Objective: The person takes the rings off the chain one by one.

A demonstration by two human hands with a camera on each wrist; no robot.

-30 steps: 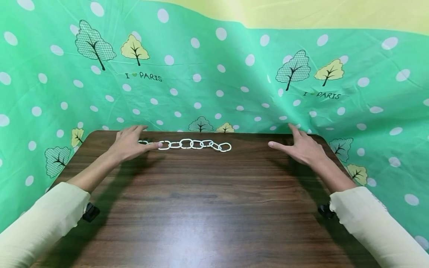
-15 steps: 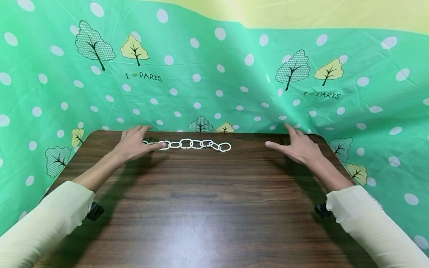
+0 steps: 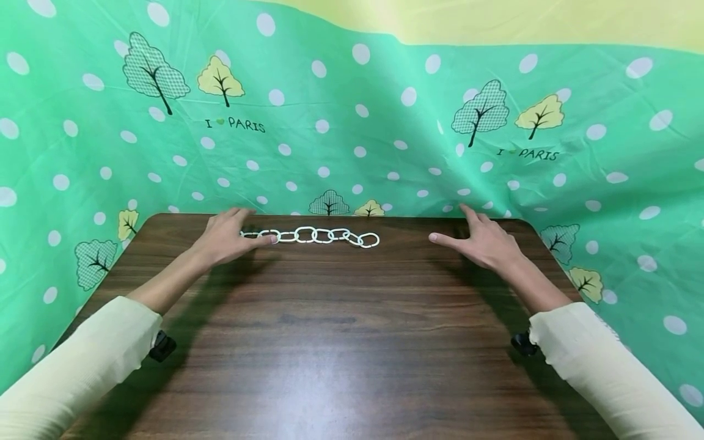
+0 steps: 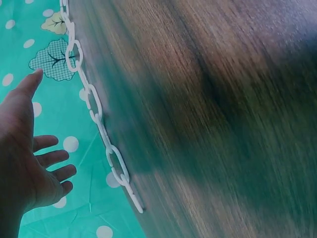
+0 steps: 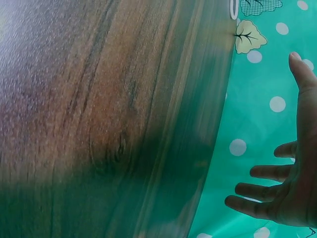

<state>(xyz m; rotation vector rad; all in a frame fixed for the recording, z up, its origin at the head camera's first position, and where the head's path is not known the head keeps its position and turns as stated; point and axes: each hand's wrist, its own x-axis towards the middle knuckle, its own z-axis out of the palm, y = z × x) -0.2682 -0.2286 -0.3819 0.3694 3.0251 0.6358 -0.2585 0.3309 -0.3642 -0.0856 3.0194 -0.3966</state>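
Your left hand (image 3: 228, 237) hovers over the far left part of the table (image 3: 352, 324), thumb (image 4: 30, 85) held well away from four parted, loosely extended fingers (image 4: 54, 157), as a white chain (image 3: 315, 235) lies stretched along the table's far edge. The chain of interlocked oval links sits mostly left of the table's middle, with its last link just past it. From the head view, the tip of your left thumb crosses in front of the chain; the left wrist view shows a gap between the two. Your right hand (image 3: 486, 241) hangs above the table's far right part, well apart from the chain, its fingers likewise extended and fanned, its thumb pointing toward the table's middle. You wear a cream left sleeve (image 3: 82, 373) and a matching right sleeve (image 3: 605, 373), reaching in over the table's left and right sides, with a small black device showing at the inner side of each cuff. Your arms cast dark shadows on the table's brown wood grain, and a bright glare spreads across its near middle. Behind the table and on both its sides hangs a green cloth (image 3: 341, 159) with pale dots, printed trees and "I PARIS" lettering, topped by a yellow band (image 3: 522, 21).
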